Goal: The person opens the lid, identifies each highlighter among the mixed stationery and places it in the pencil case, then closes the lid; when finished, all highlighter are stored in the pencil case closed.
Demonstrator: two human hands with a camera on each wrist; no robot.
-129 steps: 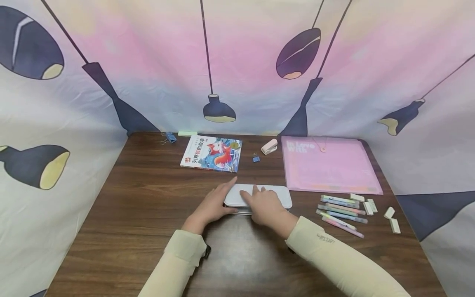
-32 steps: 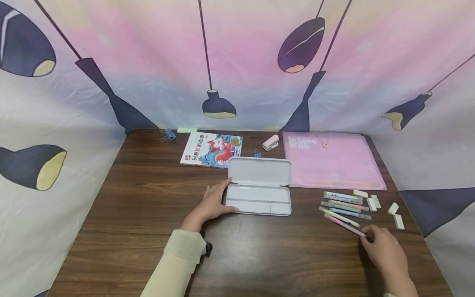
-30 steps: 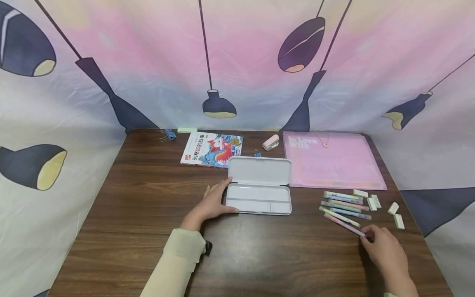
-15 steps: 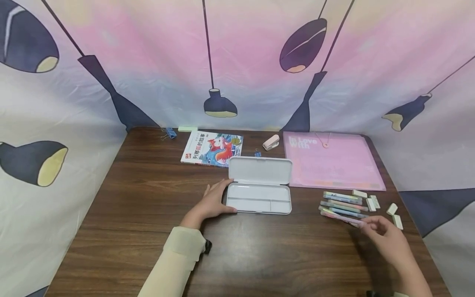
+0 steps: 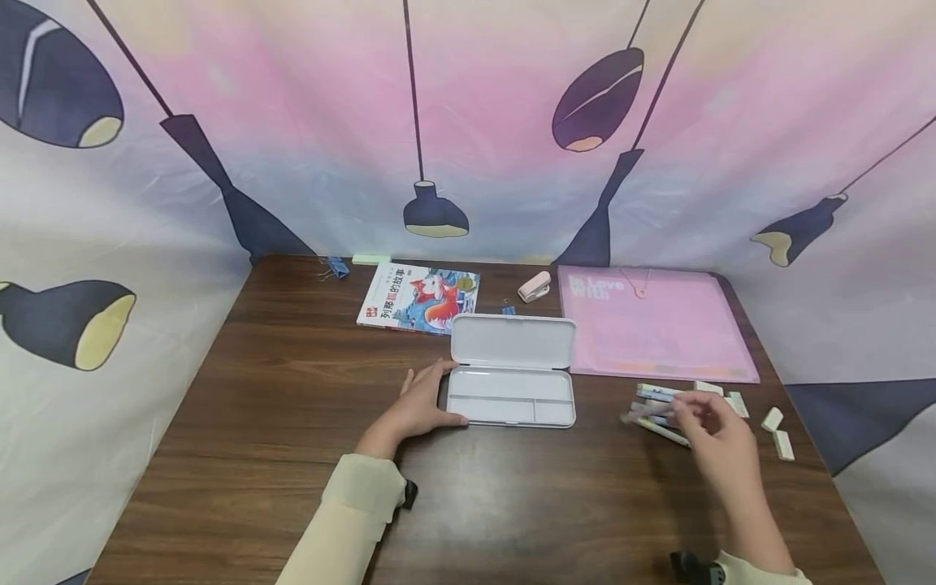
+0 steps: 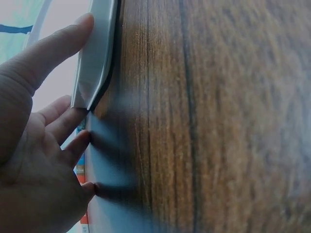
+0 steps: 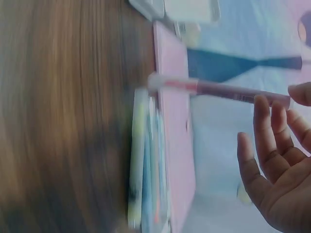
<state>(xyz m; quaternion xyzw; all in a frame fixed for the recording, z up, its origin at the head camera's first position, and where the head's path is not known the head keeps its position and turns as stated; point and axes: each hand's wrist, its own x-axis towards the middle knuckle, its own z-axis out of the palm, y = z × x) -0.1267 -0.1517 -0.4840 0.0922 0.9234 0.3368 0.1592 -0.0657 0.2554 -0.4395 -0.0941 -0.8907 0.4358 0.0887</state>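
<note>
My left hand (image 5: 418, 406) holds the left end of a white pencil case (image 5: 512, 384), thumb at the front wall and index finger by the hinge corner. The case lies with its lid raised back, and its divided tray holds nothing. In the left wrist view the thumb lies on the case's wall (image 6: 99, 43), the other fingers spread past its end. My right hand (image 5: 720, 439) pinches a pink marker pen (image 7: 223, 91) near one end, over several other markers (image 5: 661, 435) lying side by side. In the right wrist view the pen's far end points away from the fingers.
Several white erasers (image 5: 784, 445) lie right of the markers. A pink document folder (image 5: 658, 325) covers the back right. Behind the case are a fox picture book (image 5: 420, 296), a pink stapler (image 5: 534, 286) and a blue binder clip (image 5: 508, 309). Another clip (image 5: 336, 266) sits at the back left.
The pencil case, closed at first, has been opened. My right hand has taken the pink marker from the front of the row, lifted it and moved it left. The left hand stays at the case.
</note>
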